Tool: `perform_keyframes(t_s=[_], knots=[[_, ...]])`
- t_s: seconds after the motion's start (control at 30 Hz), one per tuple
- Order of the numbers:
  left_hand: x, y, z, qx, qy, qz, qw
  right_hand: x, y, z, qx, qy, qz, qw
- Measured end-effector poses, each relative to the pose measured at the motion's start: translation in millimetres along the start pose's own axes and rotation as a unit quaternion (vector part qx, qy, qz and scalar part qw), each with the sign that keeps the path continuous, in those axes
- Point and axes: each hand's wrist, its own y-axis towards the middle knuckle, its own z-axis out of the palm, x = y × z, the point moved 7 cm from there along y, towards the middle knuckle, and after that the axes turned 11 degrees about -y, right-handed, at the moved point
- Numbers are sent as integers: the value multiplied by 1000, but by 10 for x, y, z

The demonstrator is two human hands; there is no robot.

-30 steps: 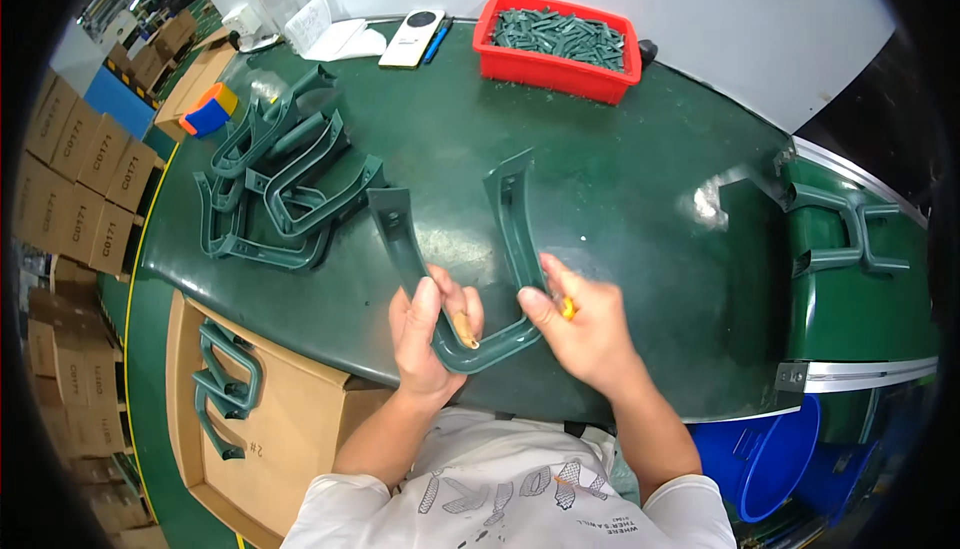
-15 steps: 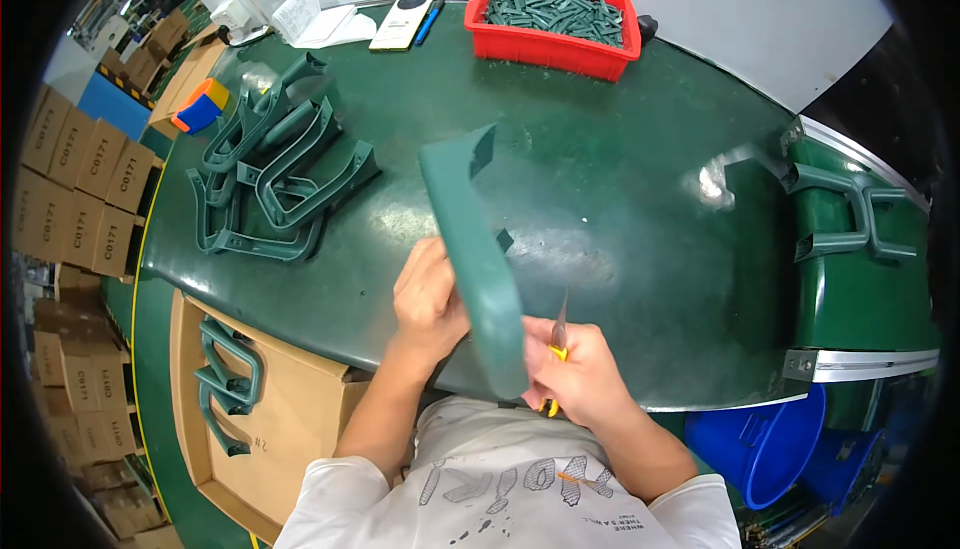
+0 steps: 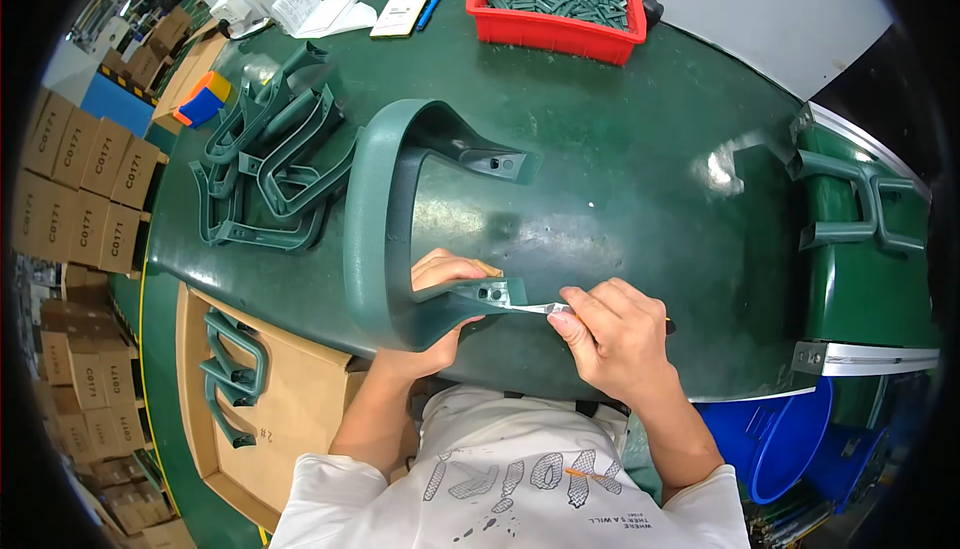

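Note:
My left hand [image 3: 440, 351] grips the lower leg of a green plastic U-shaped handle [image 3: 372, 219], partly hidden behind it. The handle's curved back faces left, and both holed ends point right. In my right hand [image 3: 625, 341] is a small knife [image 3: 542, 308], its handle mostly covered by my fingers. The knife's blade meets the tip of the lower end, just past the two holes. Several similar green handles [image 3: 290, 164] lie piled on the table to the left.
A red bin [image 3: 560, 37] of small green pieces stands at the back, near a phone [image 3: 404, 9] and blue pen [image 3: 431, 9]. At lower left, a cardboard box [image 3: 290, 409] holds green handles. More handles [image 3: 862, 207] rest at right, above blue barrels [image 3: 770, 444].
The green handle has turned so its ends point right and its back lies left. My right hand has brought the knife up to the lower end.

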Motion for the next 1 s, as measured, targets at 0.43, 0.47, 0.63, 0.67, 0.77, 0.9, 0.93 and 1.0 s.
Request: perform_keyframes(t_s=[0.43,0.47,0.63,0.67,0.77,0.9,0.93,1.0], knots=[[142,-141,-1,-58,-197,-45,978,-163,-20,25,33,136,74,987],[158,-127,-9,-66,-218,-34,973,-175,-44,26,35,168,89,981],[218,-195,-36,-75,-277,-61,956,-110,-147,118,64,223,89,969],[254,-218,-49,-74,-275,-65,956,-98,-148,122,61,235,86,966],[226,-191,-17,-62,-276,-60,957,-89,-154,146,53,251,79,963],[223,-190,-5,-65,-275,-64,957,-65,-131,137,52,242,59,967],[224,-191,-2,-65,-276,-67,957,-63,-125,135,51,239,57,968],[223,-190,10,-64,-278,-73,956,-61,-117,131,49,233,53,970]])
